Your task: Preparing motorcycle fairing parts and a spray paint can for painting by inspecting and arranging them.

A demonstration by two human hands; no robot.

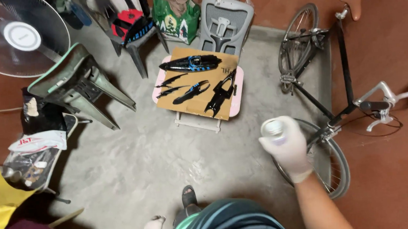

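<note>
My right hand point(288, 147), in a white glove, is shut around a spray can point(273, 128) held upright at the right of the view, its top toward me. My left hand point(152, 225), also gloved, hangs low at the bottom edge, fingers curled, holding nothing I can see. Ahead on the floor a small pink table point(239, 89) carries a sheet of cardboard point(186, 59). Several glossy black plastic fairing parts with blue marks point(190, 62) lie spread on the cardboard. My foot in a dark sandal point(188, 195) stands on the concrete.
A black bicycle point(343, 73) leans against the red wall at right, its front wheel point(329, 163) close to my right arm. A grey office chair back point(224, 23), green stool point(77, 84), fan point(17, 36), dark chair point(130, 31) and bags point(31, 153) ring the concrete floor.
</note>
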